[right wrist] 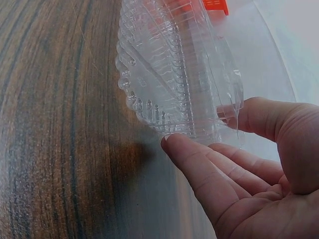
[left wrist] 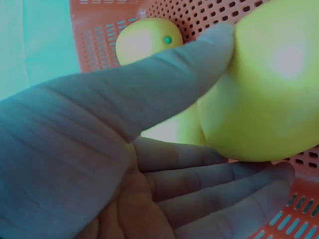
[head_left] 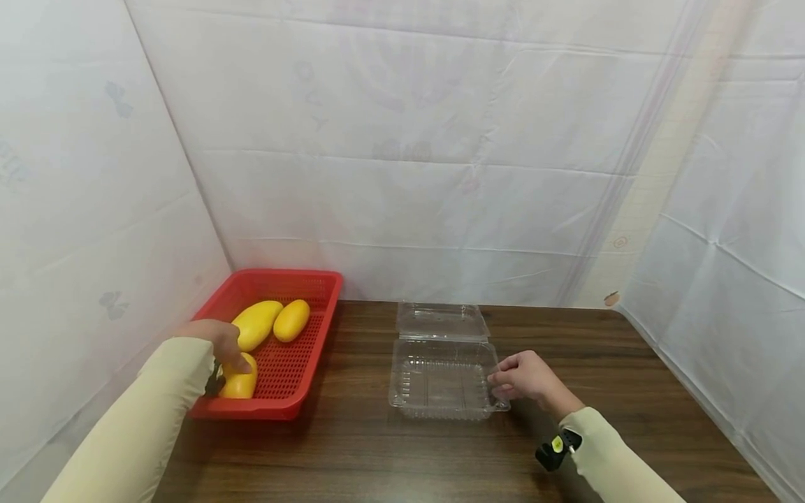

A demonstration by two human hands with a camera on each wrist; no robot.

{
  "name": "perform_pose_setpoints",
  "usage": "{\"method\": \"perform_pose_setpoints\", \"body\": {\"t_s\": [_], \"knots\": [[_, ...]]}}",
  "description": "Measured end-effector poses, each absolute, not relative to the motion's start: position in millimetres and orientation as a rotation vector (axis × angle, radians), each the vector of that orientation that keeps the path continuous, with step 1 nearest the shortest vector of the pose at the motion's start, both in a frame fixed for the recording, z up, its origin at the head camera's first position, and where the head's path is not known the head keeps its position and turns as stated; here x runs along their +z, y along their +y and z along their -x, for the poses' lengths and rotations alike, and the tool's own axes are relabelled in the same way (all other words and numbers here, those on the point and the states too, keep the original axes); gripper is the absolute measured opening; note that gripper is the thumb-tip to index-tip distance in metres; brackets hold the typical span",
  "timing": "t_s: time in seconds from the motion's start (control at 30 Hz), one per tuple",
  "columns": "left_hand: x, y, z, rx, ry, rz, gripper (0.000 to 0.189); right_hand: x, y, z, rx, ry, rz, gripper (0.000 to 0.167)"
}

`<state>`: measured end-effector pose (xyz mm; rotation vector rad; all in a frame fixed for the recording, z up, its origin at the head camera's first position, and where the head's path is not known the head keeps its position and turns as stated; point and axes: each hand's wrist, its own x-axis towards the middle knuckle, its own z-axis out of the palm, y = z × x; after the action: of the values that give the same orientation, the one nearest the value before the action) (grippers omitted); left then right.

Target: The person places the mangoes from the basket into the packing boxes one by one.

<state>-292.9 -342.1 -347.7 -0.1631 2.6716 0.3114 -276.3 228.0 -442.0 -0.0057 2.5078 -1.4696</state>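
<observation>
My left hand (head_left: 216, 339) reaches into a red plastic basket (head_left: 322, 342) and grips a yellow mango (head_left: 239, 385) near its front left corner. In the left wrist view the thumb lies against the side of this mango (left wrist: 269, 94), with the fingers beneath it. Two more mangoes, one large (head_left: 256, 325) and one smaller (head_left: 291, 321), lie farther back in the basket. A clear plastic clamshell container (head_left: 440, 384) stands with its lid (head_left: 440, 321) folded back. My right hand (head_left: 525, 381) pinches its right rim, thumb above and fingers by the outer wall.
Everything stands on a dark wood-grain table (head_left: 352, 454). White sheeting (head_left: 409, 175) hangs behind it and along both sides, with the basket close to the left sheet. The container sits to the right of the basket, with bare wood between them.
</observation>
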Motion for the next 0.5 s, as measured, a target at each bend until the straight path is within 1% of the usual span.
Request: {"method": "perform_pose_setpoints", "body": {"t_s": [0.07, 0.27, 0.4, 0.5], "knots": [[-348, -340, 293, 0.307, 2.678, 0.163, 0.108, -442, 228, 276, -1.455, 2.516, 0.001, 0.023], [-352, -334, 296, 0.217, 2.696, 0.106, 0.084, -442, 227, 277, -1.451, 2.512, 0.017, 0.025], [-354, -332, 297, 0.197, 2.691, 0.100, 0.088, -441, 227, 276, -1.456, 2.512, 0.019, 0.024], [-355, -331, 296, 0.268, 2.674, 0.145, 0.091, -441, 228, 275, -1.454, 2.515, 0.014, 0.023]]}}
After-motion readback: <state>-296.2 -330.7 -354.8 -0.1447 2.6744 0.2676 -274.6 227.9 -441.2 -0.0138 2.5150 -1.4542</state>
